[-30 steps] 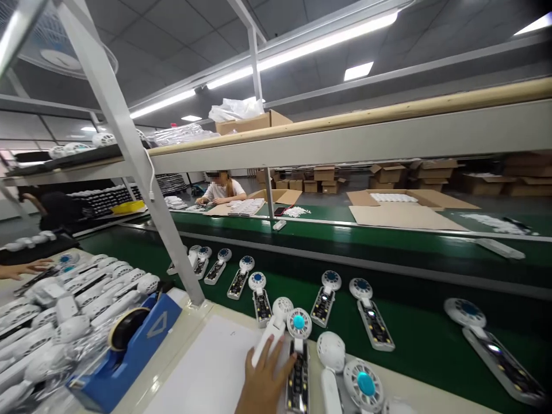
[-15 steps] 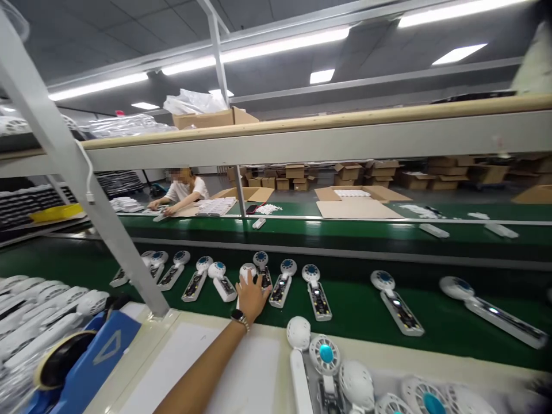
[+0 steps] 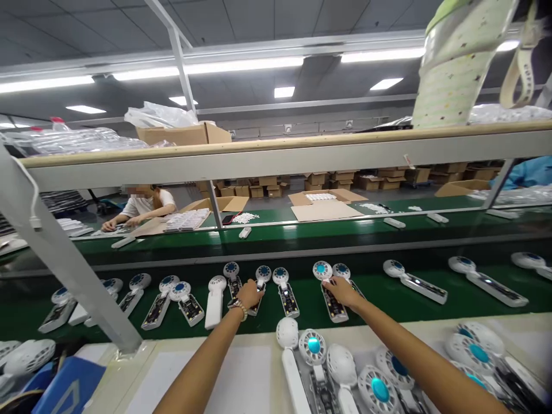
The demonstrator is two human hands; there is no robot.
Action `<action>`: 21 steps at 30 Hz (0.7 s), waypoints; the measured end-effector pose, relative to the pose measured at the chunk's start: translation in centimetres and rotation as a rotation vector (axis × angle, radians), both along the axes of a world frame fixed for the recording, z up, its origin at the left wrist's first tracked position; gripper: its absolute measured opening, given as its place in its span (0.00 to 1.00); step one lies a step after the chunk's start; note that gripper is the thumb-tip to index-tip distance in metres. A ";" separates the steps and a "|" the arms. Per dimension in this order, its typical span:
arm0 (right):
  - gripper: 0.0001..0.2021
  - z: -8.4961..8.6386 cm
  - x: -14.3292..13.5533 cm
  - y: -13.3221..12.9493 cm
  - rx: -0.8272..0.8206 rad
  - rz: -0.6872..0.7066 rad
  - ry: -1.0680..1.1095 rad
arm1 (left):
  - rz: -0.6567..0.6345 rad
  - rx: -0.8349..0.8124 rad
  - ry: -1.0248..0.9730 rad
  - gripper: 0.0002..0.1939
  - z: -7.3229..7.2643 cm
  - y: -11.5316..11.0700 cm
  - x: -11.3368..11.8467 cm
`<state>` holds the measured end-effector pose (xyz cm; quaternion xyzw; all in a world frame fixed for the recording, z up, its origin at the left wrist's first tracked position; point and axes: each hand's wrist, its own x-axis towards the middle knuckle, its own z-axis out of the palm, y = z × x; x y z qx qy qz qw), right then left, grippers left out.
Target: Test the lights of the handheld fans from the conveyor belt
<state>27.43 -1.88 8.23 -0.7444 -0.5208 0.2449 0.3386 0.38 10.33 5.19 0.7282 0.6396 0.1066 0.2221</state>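
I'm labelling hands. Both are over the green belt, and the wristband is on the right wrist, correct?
Not quite: the head view shows the wristband on the wrist of the left hand, not the right hand. Both are over the green belt.

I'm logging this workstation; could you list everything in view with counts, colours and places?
Near belt: one, green, across the middle
Belt fans: over a dozen, white, most blue-centred, on the near belt
Front fans: several, white, lower right
Paper: count unclear, white, front
Dispenser: one, blue, lower left
Large post: one, white, left
Shelf: one, white with wooden edge, above
Patterned container: one, pale green, shelf right
Plastic-topped box: one, brown, shelf left
Far worktop: one, green, beyond the near belt
Cardboard boxes: many, brown, background
Co-worker: one, white top, far left
Ceiling lights: several, white, overhead
Left hand: one, at the belt fans, left of centre
Right hand: one, at the belt fans, right of centre
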 end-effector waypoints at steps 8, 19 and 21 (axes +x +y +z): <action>0.12 -2.5 -9.4 5.9 -0.075 0.105 0.030 | 0.080 -0.271 -0.602 0.07 -1.7 -2.3 -2.4; 0.05 -2.3 -12.9 3.3 -0.224 0.292 0.770 | 0.129 -0.437 -1.330 0.18 -3.4 -8.9 -7.4; 0.05 -1.8 -12.1 1.7 -0.153 0.287 0.872 | 0.106 -0.487 -1.398 0.20 -3.3 -9.6 -7.6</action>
